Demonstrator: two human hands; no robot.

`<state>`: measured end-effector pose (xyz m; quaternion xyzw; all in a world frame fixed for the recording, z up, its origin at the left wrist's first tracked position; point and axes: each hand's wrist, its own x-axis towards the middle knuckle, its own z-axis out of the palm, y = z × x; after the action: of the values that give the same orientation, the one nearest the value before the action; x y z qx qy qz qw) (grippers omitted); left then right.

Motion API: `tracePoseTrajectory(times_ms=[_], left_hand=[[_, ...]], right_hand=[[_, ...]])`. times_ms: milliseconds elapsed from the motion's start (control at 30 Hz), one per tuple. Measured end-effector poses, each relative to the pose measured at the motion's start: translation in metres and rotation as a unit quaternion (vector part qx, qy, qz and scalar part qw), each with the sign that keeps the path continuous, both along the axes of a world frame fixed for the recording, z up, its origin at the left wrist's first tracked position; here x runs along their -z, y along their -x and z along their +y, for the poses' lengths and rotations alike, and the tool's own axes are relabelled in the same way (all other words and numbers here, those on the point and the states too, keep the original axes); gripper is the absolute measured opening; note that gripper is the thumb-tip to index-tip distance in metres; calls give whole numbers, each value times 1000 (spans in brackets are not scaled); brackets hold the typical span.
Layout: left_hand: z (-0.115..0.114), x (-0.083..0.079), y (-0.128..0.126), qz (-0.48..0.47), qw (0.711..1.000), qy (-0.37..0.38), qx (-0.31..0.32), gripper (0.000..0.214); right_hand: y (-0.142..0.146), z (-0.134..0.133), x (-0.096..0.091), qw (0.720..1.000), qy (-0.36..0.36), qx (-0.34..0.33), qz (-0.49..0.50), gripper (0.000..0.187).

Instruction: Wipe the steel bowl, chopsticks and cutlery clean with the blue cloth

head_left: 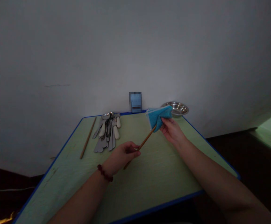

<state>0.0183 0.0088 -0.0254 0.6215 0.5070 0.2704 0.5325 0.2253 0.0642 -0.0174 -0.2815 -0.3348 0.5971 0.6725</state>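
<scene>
My left hand [123,156] pinches a thin brown wooden chopstick [146,138] near its lower part. The chopstick slants up to the right, above the table. Its upper end goes into the folds of a blue cloth [158,117] with pale edges. My right hand [171,132] is closed on the cloth, pressing it around that end, which is hidden. Left of my hands, a heap of cutlery [107,133] lies on the table, with metal blades, forks and some cream handles. A second wooden chopstick [88,138] lies alone beside the heap.
The light green table [168,183] has a blue edge and stands against a grey wall. A shiny metal bowl [181,109] sits at the back right corner, partly behind the cloth. A small upright screen-like object [135,102], blurred, leans at the back edge.
</scene>
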Motion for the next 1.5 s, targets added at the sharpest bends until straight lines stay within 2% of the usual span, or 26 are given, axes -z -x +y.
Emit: tracePoseTrajectory(times_ms=[200,733,967,1300,1500], left_hand=[[1,3,2,2,1000,-7,10,28],[0,-4,1,49,999,-7,5,30],[-2,-7,1,54,998,41,-1,34],[-2,-6,3,53,998,36,2,36],[-4,-11,3,62,998,29,-3,32]], right_hand=[[-2,2,0,1000,6,9,3,9],[-7,7,-2,999,27,15,41,9],[-8,9,-1,999,18,15,42,8],[-11,11,-1,998,16,31,57,8],[-13,11,-3,997,24,48,64,8]])
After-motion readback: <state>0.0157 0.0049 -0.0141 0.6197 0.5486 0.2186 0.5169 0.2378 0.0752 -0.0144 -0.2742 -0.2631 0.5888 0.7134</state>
